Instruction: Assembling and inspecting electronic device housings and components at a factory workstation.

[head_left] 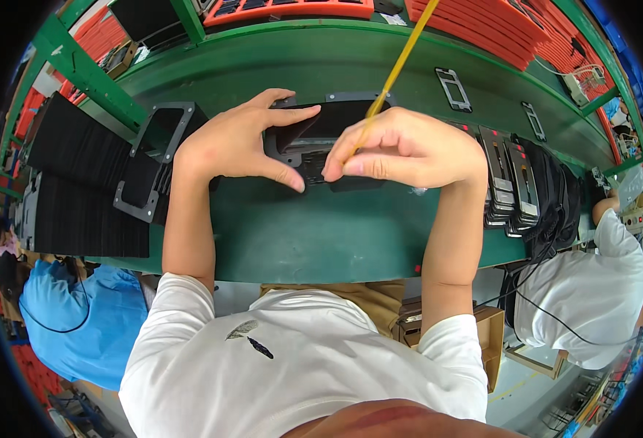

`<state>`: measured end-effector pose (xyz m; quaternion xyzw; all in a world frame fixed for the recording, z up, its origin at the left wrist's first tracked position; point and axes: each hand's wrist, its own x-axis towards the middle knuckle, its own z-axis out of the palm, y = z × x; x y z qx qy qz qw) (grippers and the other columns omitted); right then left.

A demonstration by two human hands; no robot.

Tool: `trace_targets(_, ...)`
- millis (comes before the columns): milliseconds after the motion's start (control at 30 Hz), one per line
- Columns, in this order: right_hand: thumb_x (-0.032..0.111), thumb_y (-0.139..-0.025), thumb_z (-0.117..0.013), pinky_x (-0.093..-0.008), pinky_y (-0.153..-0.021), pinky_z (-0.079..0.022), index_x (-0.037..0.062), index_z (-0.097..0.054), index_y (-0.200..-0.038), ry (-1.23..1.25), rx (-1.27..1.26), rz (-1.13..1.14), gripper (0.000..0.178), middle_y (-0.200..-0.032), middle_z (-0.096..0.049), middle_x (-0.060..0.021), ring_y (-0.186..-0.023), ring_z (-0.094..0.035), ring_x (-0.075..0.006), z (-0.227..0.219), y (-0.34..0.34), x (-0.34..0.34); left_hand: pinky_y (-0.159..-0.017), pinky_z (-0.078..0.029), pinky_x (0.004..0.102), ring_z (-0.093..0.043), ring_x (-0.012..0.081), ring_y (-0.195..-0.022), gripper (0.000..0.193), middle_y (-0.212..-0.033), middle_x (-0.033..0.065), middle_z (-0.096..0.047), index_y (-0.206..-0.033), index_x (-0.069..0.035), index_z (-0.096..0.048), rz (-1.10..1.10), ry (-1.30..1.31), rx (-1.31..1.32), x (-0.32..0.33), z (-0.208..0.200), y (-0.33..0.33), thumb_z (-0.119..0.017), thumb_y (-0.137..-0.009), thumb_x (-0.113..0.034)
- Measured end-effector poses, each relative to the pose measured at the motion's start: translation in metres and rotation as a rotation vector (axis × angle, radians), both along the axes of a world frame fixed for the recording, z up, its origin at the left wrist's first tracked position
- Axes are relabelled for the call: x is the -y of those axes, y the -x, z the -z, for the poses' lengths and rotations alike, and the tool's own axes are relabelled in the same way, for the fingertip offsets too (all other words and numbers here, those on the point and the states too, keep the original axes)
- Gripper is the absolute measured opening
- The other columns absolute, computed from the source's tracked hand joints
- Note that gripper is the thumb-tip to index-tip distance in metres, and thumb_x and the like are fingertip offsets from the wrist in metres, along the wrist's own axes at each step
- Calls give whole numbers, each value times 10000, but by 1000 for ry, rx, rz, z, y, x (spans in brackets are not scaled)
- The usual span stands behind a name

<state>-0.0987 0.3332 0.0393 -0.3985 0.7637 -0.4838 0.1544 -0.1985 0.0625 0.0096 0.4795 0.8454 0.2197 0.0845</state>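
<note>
– White short-sleeved shirt [314,365] nearest the camera. What is the state of the right hand [424,150]?

– Fingers curled, thumb close to the fingertips, over the right part of a dark panel with a grey, holed rim [307,133]. A slender yellow strip [405,58] descends from above and crosses the hand. Whether the hand grips it, or anything else, cannot be told.

– State of the left hand [234,142]?

– Wide open, thumb and fingers spread around the panel's left end. Nothing is seen gripped; contact with the rim cannot be confirmed.

– Panel location?

– On the green bench [299,237], ahead of the wearer, between and beneath the hands.

– Adjacent items?

– Left: a tall stack of black sheets [91,212]. Right: stacked black-and-silver flat units [522,182].

– Farther out?

– Two rectangular frames [439,89] lie toward the rear right. Beyond them, red-orange trays [475,29] occupy the upper shelf.
</note>
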Motion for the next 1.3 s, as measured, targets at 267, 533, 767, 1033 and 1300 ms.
trace_targets(267, 184, -982, -714, -372, -882, -567, -7, -752, -1145, -175, -180, -132, 254, -1134, -731, -133, -1028, -708, -300, 10, -4, 11, -1059, -497, 405, -556, 388, -1323, 1080, -1557, 204, -429, -1559, -259, -509, 4, 39, 46, -3, -3, -2, -981, -589, -321)
trace_targets(533, 226, -964, -734, -376, -875, -560, -6, -752, -1101, -296, -133, -69, 270, -1114, -724, -126, -1031, -698, -304, 18, -4, 19, -1045, -505, 410, -574, 376, -1282, 1051, -1548, 193, -433, -1557, -246, -503, -6, 21, 124, -4, -1, -2, -960, -612, -263)
trace_targets(767, 212, -1006, -661, -394, -844, -545, -22, -720, -984, -279, -85, 26, 242, -1004, -713, -140, -949, -683, -328, 7, -6, 31, -1031, -503, 396, -589, 367, -1247, 946, -1445, 194, -525, -1512, -228, -569, 62, -22, -24, -5, -1, 5, -933, -648, -351)
trace_targets(1033, 188, -1050, -575, -388, -826, -534, -28, -703, -957, -241, -284, 170, 268, -942, -699, -145, -876, -666, -316, -7, -19, 12, -995, -489, 390, -601, 368, -1122, 721, -1230, 219, -617, -1460, -181, -626, -96, -131, 203, -5, -11, 9, -824, -822, -454)
trace_targets(1300, 194, -1078, -531, -368, -842, -521, -47, -691, -940, -97, -182, 331, 319, -938, -701, -139, -877, -662, -253, -31, -49, -34, -1061, -439, 475, -529, 437, -1204, 653, -1230, 290, -583, -1432, -165, -647, -435, -188, -493, 64, -15, -50, -790, -850, -424)
